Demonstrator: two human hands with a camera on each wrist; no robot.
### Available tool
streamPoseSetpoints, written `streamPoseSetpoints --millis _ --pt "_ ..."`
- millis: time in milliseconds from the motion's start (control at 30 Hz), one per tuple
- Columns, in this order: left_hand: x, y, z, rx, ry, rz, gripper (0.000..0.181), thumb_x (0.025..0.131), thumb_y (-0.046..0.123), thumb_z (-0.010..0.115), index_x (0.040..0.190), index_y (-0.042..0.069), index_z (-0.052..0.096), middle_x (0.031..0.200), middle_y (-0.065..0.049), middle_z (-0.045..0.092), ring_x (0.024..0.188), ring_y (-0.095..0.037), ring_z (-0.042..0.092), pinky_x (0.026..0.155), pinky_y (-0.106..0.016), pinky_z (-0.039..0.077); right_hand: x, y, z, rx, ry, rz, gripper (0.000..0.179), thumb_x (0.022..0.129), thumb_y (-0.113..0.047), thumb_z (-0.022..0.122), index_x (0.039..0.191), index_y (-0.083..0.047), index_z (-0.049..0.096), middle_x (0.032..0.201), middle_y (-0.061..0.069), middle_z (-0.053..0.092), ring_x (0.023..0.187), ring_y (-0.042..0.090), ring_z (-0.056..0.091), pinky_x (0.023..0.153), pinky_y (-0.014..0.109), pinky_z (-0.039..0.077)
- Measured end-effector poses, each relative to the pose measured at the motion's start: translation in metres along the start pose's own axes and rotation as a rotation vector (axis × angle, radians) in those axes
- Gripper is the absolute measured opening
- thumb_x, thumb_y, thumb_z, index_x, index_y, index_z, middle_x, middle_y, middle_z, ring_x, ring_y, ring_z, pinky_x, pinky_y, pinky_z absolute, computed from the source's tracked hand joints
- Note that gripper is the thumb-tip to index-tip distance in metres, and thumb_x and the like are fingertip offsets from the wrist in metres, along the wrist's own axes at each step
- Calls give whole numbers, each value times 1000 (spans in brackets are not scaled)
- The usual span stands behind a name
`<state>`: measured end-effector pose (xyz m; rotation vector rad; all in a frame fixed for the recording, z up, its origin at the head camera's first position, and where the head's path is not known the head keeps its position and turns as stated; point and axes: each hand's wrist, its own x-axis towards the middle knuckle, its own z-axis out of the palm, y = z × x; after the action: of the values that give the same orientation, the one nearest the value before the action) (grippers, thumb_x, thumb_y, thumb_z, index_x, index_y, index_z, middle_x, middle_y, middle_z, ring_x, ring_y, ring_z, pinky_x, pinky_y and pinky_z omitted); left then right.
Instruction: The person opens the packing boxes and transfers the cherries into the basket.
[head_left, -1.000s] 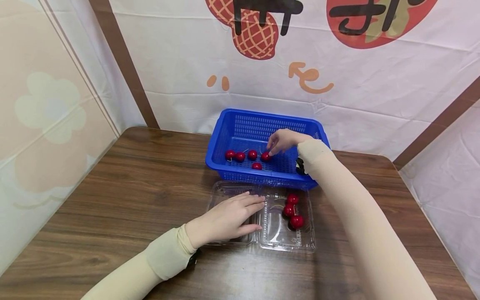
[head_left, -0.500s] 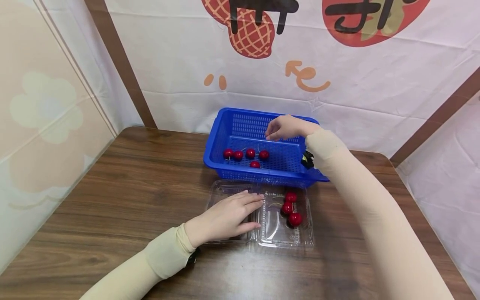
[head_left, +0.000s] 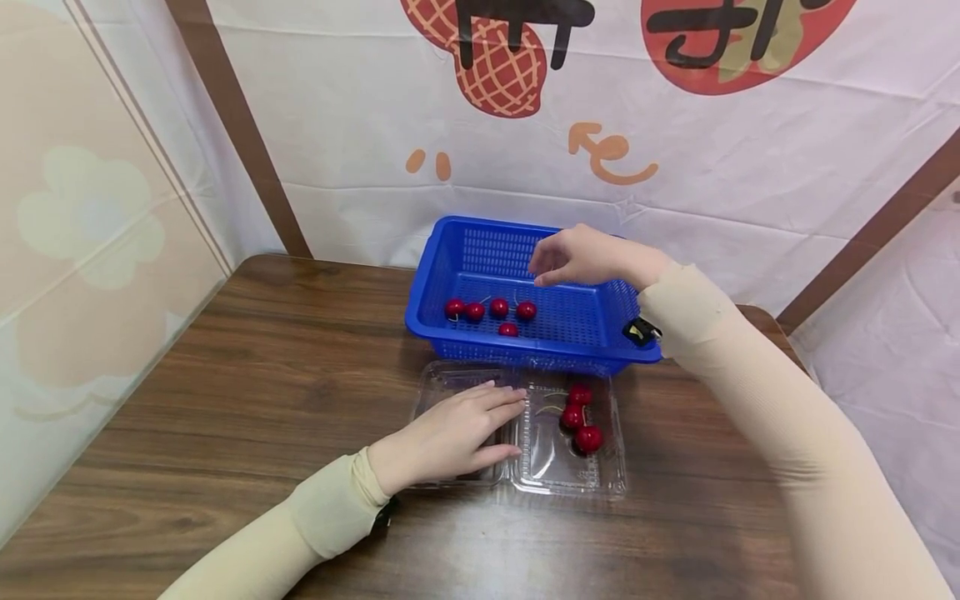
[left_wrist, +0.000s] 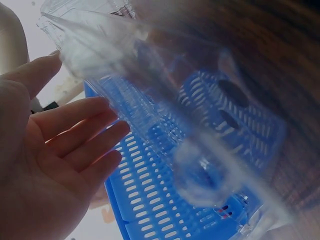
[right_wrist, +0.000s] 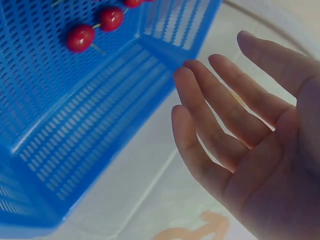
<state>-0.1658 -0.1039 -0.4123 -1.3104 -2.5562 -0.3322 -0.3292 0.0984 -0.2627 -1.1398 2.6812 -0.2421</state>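
My right hand (head_left: 576,255) hovers over the back right part of a blue plastic basket (head_left: 420,312), fingers loosely bent around nothing; its palm and apart fingers show in the right wrist view. Several red cherries (head_left: 498,308) with thin stems lie on the basket floor towards the front left. In front of the basket an opened clear plastic box (head_left: 551,475) lies on the table, with three cherries (head_left: 588,438) in its right half. My left hand (head_left: 453,433) rests over the box's left half, fingers straight and pointing right; in the left wrist view the clear plastic is beside its fingertips.
Everything stands on a brown wooden table (head_left: 247,400) with rounded back corners. A white printed cloth (head_left: 352,150) hangs right behind the basket, and more cloth (head_left: 97,250) closes off the left side. A small black device sits at my right wrist.
My right hand has let go of a cherry in the basket, then lifted up and drawn back from it. That cherry stays with the others. My left hand has kept its place.
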Motion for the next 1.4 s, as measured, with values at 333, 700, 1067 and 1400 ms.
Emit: streamPoseSetpoints --millis 333,700,1067,1400 --pt "0 -1 1 -4 27 3 56 89 42 62 125 -1 59 134 -13 56 127 -24 51 112 -41 37 -25 -32 9 -31 3 -180 21 90 -22 66 108 -11 66 101 4 71 92 15 67 84 34 57" --pt "-1 0 1 -12 21 -11 55 90 42 62 125 0 60 133 -13 57 127 -24 51 113 -40 35 -43 -49 21 -29 4 -254 22 89 -22 67 108 -11 67 104 1 70 90 11 67 82 30 57" --pt "-1 1 1 -2 31 -4 54 90 42 62 124 0 60 132 -13 58 126 -23 52 113 -39 35 -63 -45 41 -32 25 -279 19 87 -22 69 104 -12 69 99 -2 71 85 5 66 79 26 57" --pt "0 0 1 0 21 7 55 90 43 60 125 0 60 133 -13 57 127 -24 52 112 -41 37 -79 -38 59 18 -5 -255 12 88 -21 68 98 -13 68 91 -5 71 81 3 65 74 21 56"
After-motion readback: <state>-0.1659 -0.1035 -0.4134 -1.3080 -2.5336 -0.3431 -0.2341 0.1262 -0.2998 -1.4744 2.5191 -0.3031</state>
